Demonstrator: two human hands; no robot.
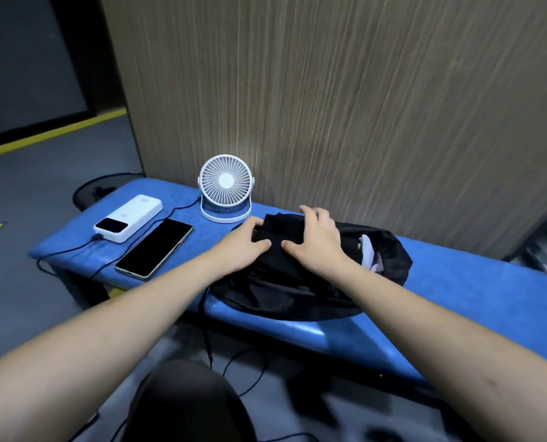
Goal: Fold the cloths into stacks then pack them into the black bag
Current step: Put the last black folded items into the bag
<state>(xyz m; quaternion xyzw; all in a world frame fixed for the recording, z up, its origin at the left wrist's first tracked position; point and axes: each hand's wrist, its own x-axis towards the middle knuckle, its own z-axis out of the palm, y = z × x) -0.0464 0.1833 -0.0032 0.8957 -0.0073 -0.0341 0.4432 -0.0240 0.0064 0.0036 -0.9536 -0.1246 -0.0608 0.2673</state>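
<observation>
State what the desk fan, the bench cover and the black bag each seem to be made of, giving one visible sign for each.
Desk fan: white plastic, matte, judging by its moulded grille ribs.
Bench cover: blue padded vinyl or similar, since light glints on its rounded front edge.
Black bag: thin synthetic fabric, probably nylon; it lies in soft creases with a faint sheen.

So on the bench (457,275) the bag (297,288) sits in the middle with the folded cloth (281,229) on it, fan (226,186) behind-left by the wall, and phone (154,247) plus power bank (128,216) further left.
</observation>
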